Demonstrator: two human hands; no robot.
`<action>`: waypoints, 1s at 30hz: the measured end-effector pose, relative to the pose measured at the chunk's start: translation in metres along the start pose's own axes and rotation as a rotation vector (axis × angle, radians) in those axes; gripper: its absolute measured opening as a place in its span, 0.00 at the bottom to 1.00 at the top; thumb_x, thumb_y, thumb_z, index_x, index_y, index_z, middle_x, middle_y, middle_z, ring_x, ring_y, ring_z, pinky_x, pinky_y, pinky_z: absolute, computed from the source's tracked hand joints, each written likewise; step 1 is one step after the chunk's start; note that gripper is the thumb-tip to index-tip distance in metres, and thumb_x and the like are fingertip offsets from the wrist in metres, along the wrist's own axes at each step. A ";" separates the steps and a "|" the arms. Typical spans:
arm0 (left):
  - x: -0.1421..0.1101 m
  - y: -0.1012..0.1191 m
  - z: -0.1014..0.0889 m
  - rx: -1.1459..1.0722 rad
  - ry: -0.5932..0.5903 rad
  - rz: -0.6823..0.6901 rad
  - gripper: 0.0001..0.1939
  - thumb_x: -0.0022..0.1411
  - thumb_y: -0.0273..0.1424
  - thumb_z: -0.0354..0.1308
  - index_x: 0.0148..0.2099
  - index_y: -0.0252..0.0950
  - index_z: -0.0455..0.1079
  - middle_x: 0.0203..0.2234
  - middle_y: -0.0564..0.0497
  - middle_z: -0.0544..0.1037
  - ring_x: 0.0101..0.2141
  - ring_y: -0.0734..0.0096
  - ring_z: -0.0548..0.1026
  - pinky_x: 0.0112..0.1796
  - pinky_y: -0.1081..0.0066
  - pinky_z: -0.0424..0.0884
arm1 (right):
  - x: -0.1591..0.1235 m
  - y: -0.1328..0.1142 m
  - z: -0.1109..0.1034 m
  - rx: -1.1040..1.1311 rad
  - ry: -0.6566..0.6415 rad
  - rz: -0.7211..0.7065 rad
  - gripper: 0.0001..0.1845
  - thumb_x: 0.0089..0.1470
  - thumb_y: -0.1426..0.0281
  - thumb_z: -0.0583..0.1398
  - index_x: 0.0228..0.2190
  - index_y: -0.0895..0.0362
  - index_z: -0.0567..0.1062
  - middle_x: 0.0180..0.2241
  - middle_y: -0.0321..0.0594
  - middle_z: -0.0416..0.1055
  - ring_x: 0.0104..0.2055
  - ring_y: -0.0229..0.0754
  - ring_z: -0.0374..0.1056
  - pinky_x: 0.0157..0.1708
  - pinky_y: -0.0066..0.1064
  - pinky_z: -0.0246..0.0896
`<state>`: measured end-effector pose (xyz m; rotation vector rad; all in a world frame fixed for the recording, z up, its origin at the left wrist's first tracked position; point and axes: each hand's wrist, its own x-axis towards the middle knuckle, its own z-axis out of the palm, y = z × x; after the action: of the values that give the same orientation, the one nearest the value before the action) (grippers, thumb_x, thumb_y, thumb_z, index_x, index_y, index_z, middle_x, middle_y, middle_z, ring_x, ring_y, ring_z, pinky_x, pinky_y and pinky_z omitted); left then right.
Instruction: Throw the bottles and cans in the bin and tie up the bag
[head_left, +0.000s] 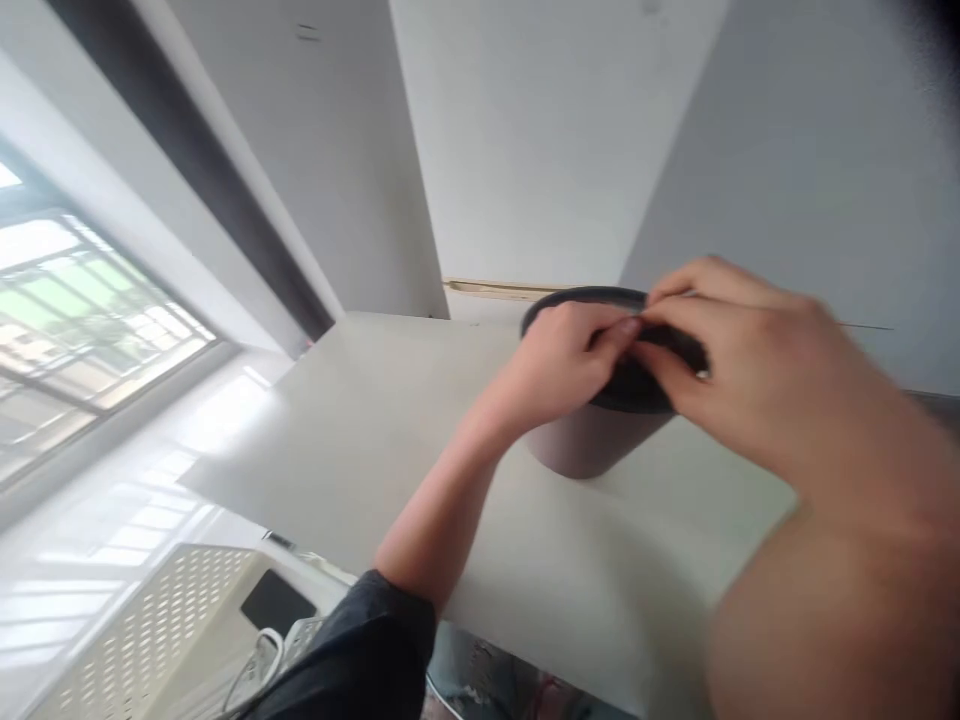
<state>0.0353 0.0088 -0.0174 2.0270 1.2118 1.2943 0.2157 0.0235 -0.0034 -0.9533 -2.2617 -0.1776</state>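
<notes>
A round bin [585,445] with a greyish-mauve body and a dark rim stands upright on the white table [360,420]. Above its opening my two hands meet, fingertips almost touching. My left hand [566,360] is closed in a pinch, with thumb and forefinger pressed together. My right hand [750,360] pinches at the same spot from the other side, its fingers curled. Whatever lies between the fingertips is too small and blurred to name. The bin's inside looks dark and is largely hidden behind my hands.
Below the table's left edge sits a cream perforated basket [165,620] with a dark flat object [277,603] and a white cable [271,645]. A barred window [82,320] is at the left. Grey-white walls [540,130] rise behind the table.
</notes>
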 end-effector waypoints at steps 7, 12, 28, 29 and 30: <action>-0.005 0.003 -0.013 -0.174 0.047 -0.061 0.14 0.70 0.32 0.63 0.30 0.37 0.78 0.28 0.52 0.81 0.35 0.65 0.80 0.39 0.67 0.75 | 0.001 -0.012 -0.002 -0.177 0.083 -0.021 0.14 0.64 0.74 0.57 0.25 0.54 0.70 0.32 0.39 0.73 0.24 0.39 0.52 0.35 0.41 0.51; -0.006 -0.004 -0.026 -0.310 0.141 -0.103 0.06 0.65 0.35 0.69 0.41 0.39 0.85 0.38 0.48 0.87 0.42 0.59 0.84 0.45 0.63 0.80 | 0.002 -0.002 -0.008 0.169 0.006 0.037 0.15 0.68 0.65 0.59 0.28 0.53 0.75 0.40 0.41 0.75 0.33 0.44 0.65 0.37 0.39 0.57; 0.008 -0.038 -0.028 0.065 0.448 -0.077 0.07 0.63 0.31 0.67 0.43 0.43 0.86 0.38 0.49 0.87 0.42 0.58 0.83 0.48 0.58 0.79 | -0.006 0.038 -0.009 0.163 0.046 0.345 0.12 0.64 0.60 0.63 0.32 0.53 0.78 0.34 0.41 0.73 0.31 0.42 0.63 0.30 0.36 0.54; 0.005 -0.029 -0.026 0.030 0.418 -0.053 0.09 0.63 0.32 0.68 0.46 0.44 0.85 0.37 0.49 0.86 0.42 0.59 0.83 0.48 0.59 0.79 | -0.003 0.031 -0.006 0.227 0.002 0.334 0.09 0.62 0.60 0.66 0.39 0.51 0.80 0.34 0.39 0.73 0.31 0.42 0.63 0.30 0.35 0.54; 0.002 -0.020 -0.024 -0.003 0.383 -0.034 0.10 0.64 0.33 0.68 0.48 0.44 0.85 0.36 0.50 0.86 0.42 0.60 0.83 0.48 0.60 0.79 | 0.001 0.024 -0.002 0.289 -0.077 0.323 0.14 0.59 0.60 0.68 0.46 0.49 0.79 0.33 0.36 0.74 0.30 0.42 0.64 0.30 0.34 0.54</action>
<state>0.0059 0.0189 -0.0197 1.7979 1.3972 1.7193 0.2326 0.0401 -0.0041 -1.1614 -2.0906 0.3229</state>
